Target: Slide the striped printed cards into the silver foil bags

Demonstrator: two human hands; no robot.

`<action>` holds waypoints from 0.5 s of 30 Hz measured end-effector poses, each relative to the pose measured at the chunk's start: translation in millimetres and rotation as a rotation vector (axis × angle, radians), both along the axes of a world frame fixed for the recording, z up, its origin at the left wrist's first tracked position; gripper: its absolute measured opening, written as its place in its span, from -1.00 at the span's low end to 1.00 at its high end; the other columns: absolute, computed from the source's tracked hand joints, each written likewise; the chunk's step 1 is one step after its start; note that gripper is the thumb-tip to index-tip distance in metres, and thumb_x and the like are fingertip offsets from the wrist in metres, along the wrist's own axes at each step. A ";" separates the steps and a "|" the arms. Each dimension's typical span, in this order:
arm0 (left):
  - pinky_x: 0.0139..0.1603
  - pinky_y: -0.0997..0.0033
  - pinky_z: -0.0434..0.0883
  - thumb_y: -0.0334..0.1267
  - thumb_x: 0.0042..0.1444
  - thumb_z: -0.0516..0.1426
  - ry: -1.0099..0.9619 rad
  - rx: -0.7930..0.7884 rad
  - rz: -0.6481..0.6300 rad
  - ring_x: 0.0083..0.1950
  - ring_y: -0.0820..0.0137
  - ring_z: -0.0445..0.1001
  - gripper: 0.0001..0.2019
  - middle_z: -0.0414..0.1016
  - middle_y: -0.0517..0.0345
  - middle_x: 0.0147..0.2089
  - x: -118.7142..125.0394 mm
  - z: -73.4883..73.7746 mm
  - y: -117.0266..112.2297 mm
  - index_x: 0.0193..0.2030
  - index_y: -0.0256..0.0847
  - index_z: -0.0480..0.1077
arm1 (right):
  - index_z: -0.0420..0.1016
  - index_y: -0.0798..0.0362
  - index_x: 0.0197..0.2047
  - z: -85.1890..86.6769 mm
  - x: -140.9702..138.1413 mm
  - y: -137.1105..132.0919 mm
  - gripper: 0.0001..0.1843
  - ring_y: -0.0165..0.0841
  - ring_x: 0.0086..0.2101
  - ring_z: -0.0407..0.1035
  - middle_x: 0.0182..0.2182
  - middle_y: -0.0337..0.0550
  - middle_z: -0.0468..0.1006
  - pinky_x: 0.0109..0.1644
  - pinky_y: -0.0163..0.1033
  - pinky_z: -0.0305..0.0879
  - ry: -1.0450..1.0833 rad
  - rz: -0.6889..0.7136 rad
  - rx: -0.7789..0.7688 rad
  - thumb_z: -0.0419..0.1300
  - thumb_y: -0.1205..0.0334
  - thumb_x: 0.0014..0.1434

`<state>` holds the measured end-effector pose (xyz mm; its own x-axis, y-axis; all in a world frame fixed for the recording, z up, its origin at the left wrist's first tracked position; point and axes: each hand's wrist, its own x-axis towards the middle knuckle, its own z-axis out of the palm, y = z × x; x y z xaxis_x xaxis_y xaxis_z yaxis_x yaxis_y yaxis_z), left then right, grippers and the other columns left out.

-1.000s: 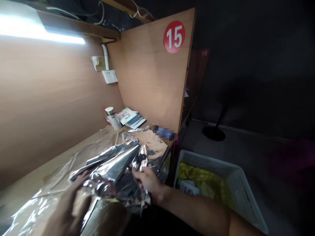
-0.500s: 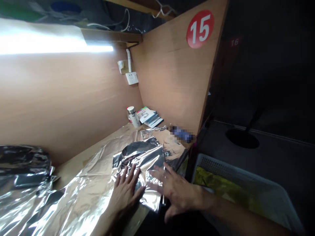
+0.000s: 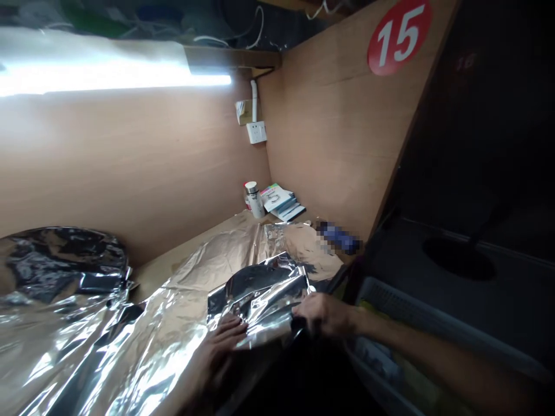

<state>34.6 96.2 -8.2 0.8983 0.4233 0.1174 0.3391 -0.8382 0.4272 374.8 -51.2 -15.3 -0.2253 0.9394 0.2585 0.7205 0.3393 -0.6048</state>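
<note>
While the left fingers (image 3: 230, 330) rest flat on foil (image 3: 271, 292), right fingers (image 3: 306, 309) pinch its right edge.

Glossy, crinkled metallic film (image 3: 271, 292); matt wooden partition (image 3: 338, 133)

It seems to be a workshop of numbered booths (image 3: 151, 150): the partition (image 3: 338, 133) bears sign 15 (image 3: 399, 36), a farther sign (image 3: 466, 62) reads 16, and foil (image 3: 234, 254) covers much of the table (image 3: 145, 279).
</note>
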 end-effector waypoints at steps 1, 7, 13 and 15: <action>0.15 0.13 0.51 0.03 0.39 -0.03 -0.014 -0.115 0.074 0.08 0.06 0.61 -0.56 0.69 0.02 0.03 5.4 4.5 6.6 -0.01 -0.04 0.65 | 0.63 0.01 -0.32 4.1 2.9 10.8 -0.61 -0.30 -0.34 0.51 -0.41 -0.19 0.62 -0.21 -0.27 0.36 0.049 -0.103 -0.077 0.07 0.03 0.39; -0.37 0.36 0.30 0.21 0.25 0.04 -0.037 -0.323 0.526 -0.39 0.23 0.49 -0.52 0.49 0.14 -0.48 40.5 19.1 35.0 -0.36 -0.18 0.47 | 0.51 0.09 -0.38 20.2 -3.6 65.3 -0.73 -0.21 -0.33 0.51 -0.40 -0.05 0.62 -0.27 -0.25 0.26 0.015 -0.493 -0.220 0.10 0.22 0.33; -0.27 0.33 0.34 0.03 0.23 0.09 -0.090 -0.246 0.519 -0.35 0.23 0.51 -0.56 0.53 0.17 -0.37 36.9 13.6 13.2 0.14 -0.17 0.40 | 0.51 0.11 0.04 18.2 -16.5 48.2 -0.70 0.02 -0.16 0.56 -0.23 0.15 0.65 -0.05 -0.07 0.34 -0.118 -0.571 -0.224 0.21 0.26 0.25; -0.30 0.33 0.34 0.09 0.22 0.11 -0.116 -0.254 0.514 -0.38 0.23 0.49 -0.50 0.48 0.23 -0.43 30.6 13.3 2.6 0.18 -0.16 0.38 | 0.45 0.08 0.12 16.2 -17.1 37.9 -0.65 -0.03 -0.15 0.55 -0.22 0.08 0.65 -0.03 -0.08 0.35 -0.072 -0.567 -0.201 0.21 0.26 0.26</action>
